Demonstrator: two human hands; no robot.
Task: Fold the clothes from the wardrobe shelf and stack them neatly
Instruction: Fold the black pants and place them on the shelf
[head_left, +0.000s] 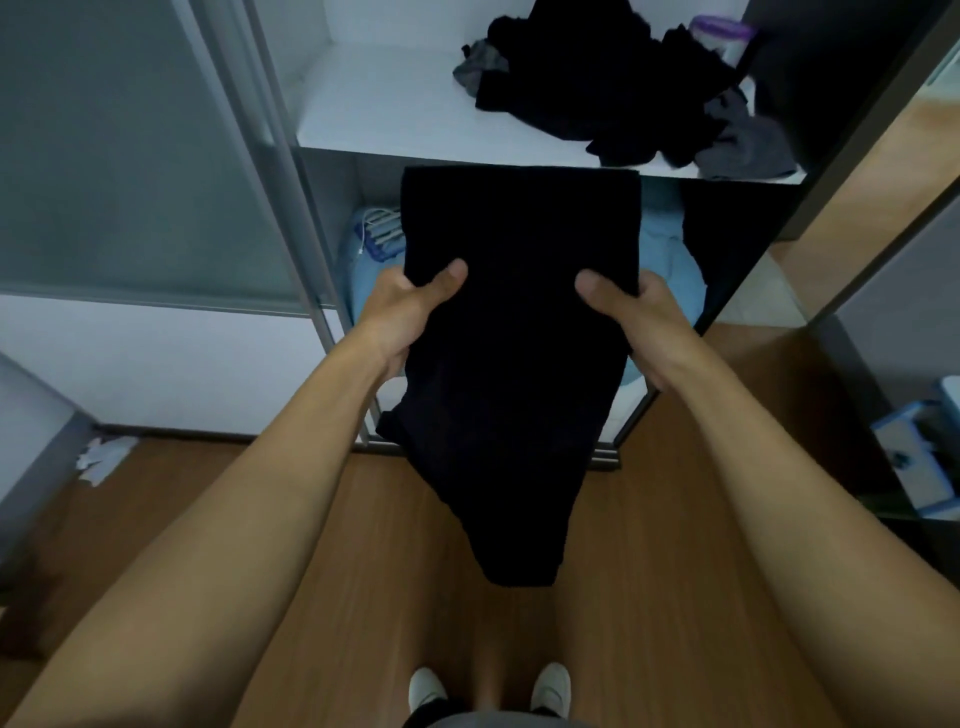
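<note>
A black garment (514, 364) hangs in the air in front of the wardrobe, folded lengthwise into a long strip, its top edge level with the shelf front. My left hand (410, 306) grips its left edge with the thumb on the front. On the opposite edge, my right hand (634, 312) holds it the same way. A loose heap of black and grey clothes (618, 88) lies on the right part of the white wardrobe shelf (374, 109). The garment's lower end dangles above the wooden floor.
Below the shelf, light blue bedding (670, 260) and a white cable (376, 223) fill the lower compartment. A frosted sliding door (130, 156) stands to the left. A purple-lidded container (722, 31) sits at the shelf's back right. A blue-white box (919, 457) is at the right.
</note>
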